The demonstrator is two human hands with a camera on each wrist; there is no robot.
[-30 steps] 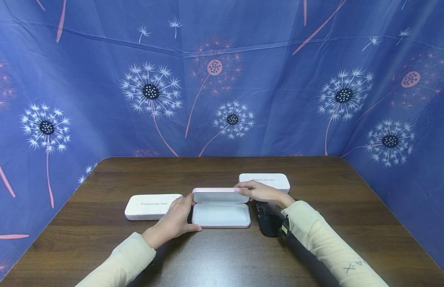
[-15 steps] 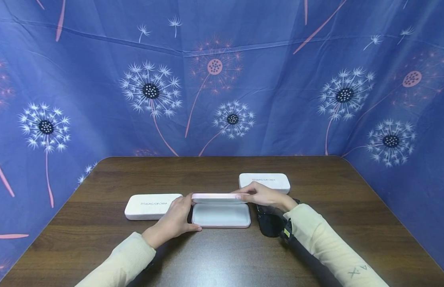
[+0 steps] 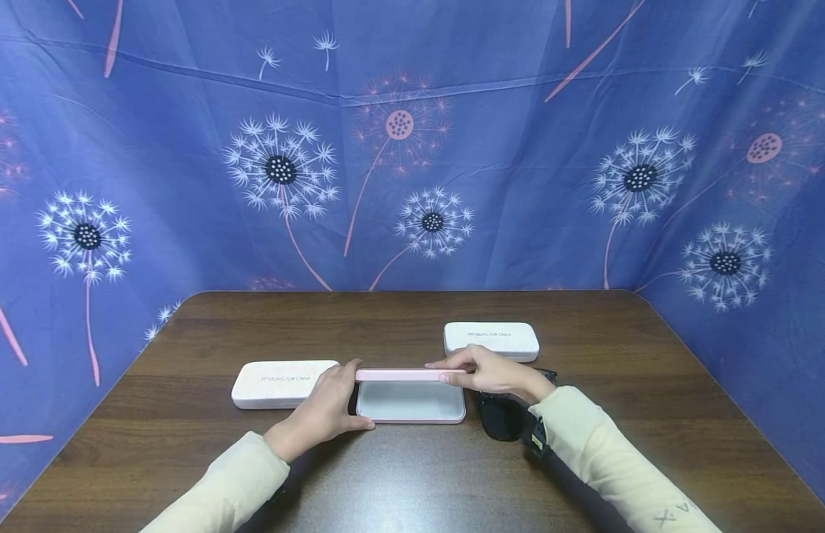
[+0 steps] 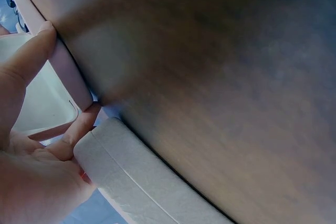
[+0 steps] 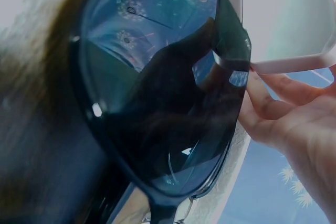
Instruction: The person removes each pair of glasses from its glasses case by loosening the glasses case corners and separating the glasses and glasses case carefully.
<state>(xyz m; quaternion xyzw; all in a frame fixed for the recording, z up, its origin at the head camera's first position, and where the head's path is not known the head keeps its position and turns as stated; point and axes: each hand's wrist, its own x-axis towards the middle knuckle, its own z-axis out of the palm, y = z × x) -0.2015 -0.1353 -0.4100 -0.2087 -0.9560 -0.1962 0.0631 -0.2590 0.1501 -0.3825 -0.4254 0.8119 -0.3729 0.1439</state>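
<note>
Blue dandelion-print cloth [image 3: 512, 229] backs the wood-grain desk [image 3: 412, 477]; left grip [image 3: 322, 405] clamps an eyeglass case [image 3: 411, 402], right grip [image 3: 491, 370] its lid [image 3: 395, 375].

The lid [image 3: 401, 375] of the pink case [image 3: 411, 403] is brought lower by the right hand [image 3: 495, 371] (its pink edge [image 3: 379, 376], rather than its inside, is now shown in the head view), and the lettering [image 3: 489, 334] on the rear white case [image 3: 523, 340] is uncovered

head view high, facing forward-down over table [image 3: 412, 481]; 2 wrist views close-up, sharing pink-edged case [image 3: 410, 400]
</note>
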